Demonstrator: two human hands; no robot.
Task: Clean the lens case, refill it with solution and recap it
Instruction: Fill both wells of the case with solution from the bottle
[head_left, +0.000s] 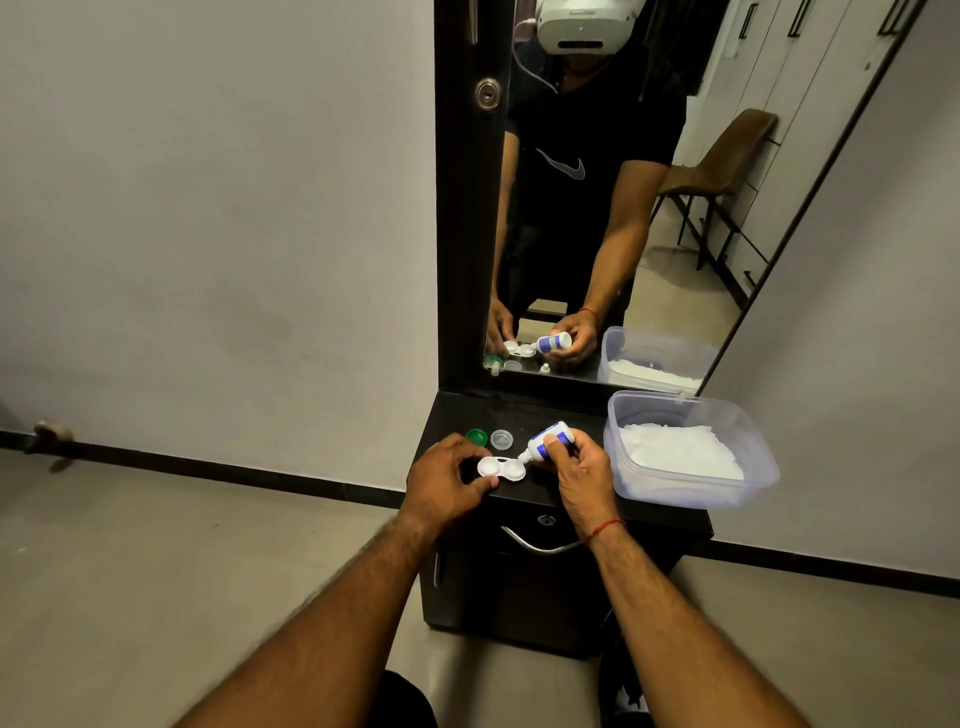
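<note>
A white lens case (501, 468) with two open wells lies on the black cabinet top (550, 410). My left hand (447, 480) pinches its left end between thumb and fingers. My right hand (576, 470) grips a small white bottle with a blue label (545, 442), tilted so its nozzle points down at the case's right well. A green cap (477, 437) and a clear cap (502, 439) sit just behind the case.
A clear plastic tub (691, 449) holding white tissues stands at the right of the cabinet top, overhanging its edge. A mirror (623, 208) rises behind. A drawer with a metal handle (540, 545) is below. Walls flank both sides.
</note>
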